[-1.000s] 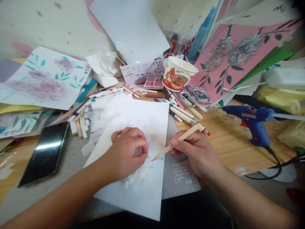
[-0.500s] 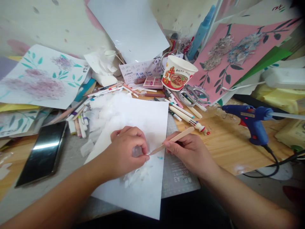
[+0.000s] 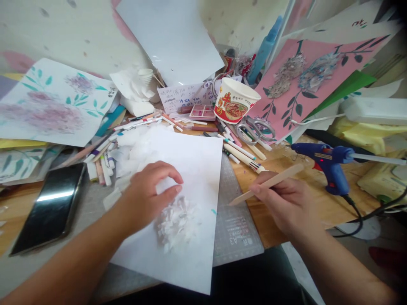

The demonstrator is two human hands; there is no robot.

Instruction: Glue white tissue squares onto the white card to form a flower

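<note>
My right hand (image 3: 282, 199) grips a flat wooden craft stick (image 3: 270, 182) between thumb and fingers, its lower tip over the grey cutting mat (image 3: 235, 228). Above the white paper sheet (image 3: 193, 271) hovers my left hand (image 3: 155, 186), fingers curved, with a small gap between thumb and forefinger and nothing visible in them. Just below its fingertips, a rounded cluster of crumpled white paper bits (image 3: 178, 224) sits on the sheet. More loose white tissue pieces (image 3: 136, 148) lie beyond the left hand.
A blue glue gun (image 3: 327, 161) with a glue stick stands at the right. Scissors (image 3: 254, 129), a paper cup (image 3: 235, 101) and several markers (image 3: 241, 154) crowd the back. A phone (image 3: 51, 207) lies left. A pink flower picture (image 3: 318, 80) leans at the back right.
My right hand has drawn the craft stick away to the right. My left hand has moved left and its pinch has loosened, uncovering the white paper cluster.
</note>
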